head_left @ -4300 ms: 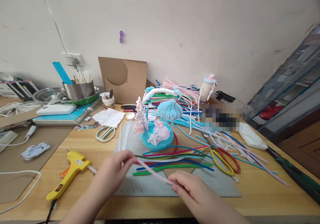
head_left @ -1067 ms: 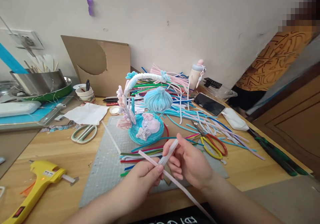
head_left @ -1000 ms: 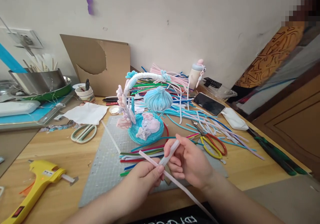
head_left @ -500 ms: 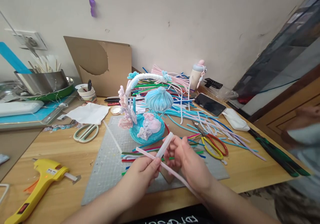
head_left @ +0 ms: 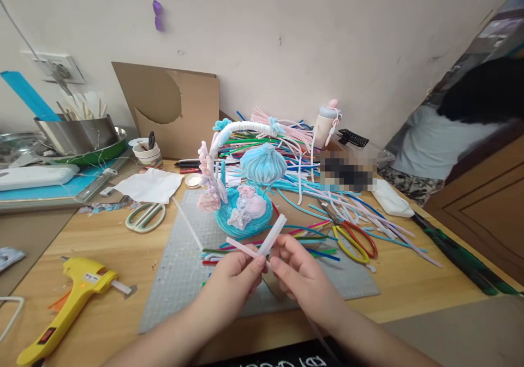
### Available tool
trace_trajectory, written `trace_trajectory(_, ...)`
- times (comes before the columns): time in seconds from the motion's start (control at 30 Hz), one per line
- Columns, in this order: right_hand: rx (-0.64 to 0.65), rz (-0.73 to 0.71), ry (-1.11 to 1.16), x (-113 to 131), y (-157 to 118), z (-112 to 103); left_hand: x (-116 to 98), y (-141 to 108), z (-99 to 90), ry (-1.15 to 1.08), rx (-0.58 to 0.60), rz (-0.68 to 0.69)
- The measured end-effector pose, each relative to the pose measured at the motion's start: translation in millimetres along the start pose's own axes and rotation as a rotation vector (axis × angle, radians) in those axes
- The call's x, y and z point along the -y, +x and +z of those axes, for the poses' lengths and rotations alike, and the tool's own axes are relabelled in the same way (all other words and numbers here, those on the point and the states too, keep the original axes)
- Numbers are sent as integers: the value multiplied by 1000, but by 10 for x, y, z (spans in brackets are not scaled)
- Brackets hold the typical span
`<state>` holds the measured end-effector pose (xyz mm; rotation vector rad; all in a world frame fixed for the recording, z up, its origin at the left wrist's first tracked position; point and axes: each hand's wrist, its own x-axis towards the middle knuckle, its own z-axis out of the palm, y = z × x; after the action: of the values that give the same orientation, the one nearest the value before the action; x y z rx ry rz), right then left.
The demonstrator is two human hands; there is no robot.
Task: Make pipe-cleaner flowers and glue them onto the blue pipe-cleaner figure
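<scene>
My left hand (head_left: 241,277) pinches a translucent flat stick (head_left: 272,236) where it crosses a pale pink pipe cleaner (head_left: 240,246). Thumb and fingers of my right hand (head_left: 297,273) close on the pink pipe cleaner just right of that crossing. Behind my hands stands a craft lamp with a blue pleated shade (head_left: 264,163), hanging from a white wrapped arch (head_left: 249,126). Its round blue base (head_left: 223,219) carries a pale shell and a star. Cut pipe cleaners in several colours lie on the grey cutting mat (head_left: 172,279).
A yellow glue gun (head_left: 77,301) and green-handled scissors (head_left: 145,218) lie at left. To the right are red-and-yellow scissors (head_left: 355,241), a white packet (head_left: 393,197) and a bottle (head_left: 326,124). Many pipe cleaners spread behind. A person (head_left: 434,137) is at the far right.
My right hand has lowered its fingers and closed them at the pink pipe cleaner. The view has shifted slightly left. The person at the right has moved farther back and is bent over.
</scene>
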<state>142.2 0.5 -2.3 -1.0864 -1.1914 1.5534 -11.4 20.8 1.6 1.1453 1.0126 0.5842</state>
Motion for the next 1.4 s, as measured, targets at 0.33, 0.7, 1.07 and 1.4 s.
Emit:
trace_trajectory(0.33, -103, -135, -415, 57, -56, -147, -55, 11, -22, -98, -37, 6)
trace_trajectory(0.7, 61, 69, -172, 77, -64, -158, -52, -44, -23, -76, 21, 33)
trace_trajectory(1.07, 710, 404, -749, 580, 395, -334, -209, -219, -93, 698, 381, 157)
trace_trajectory(1.4, 131, -307, -1529, 653, -110, 91, -68, -47, -51, 337, 101, 75)
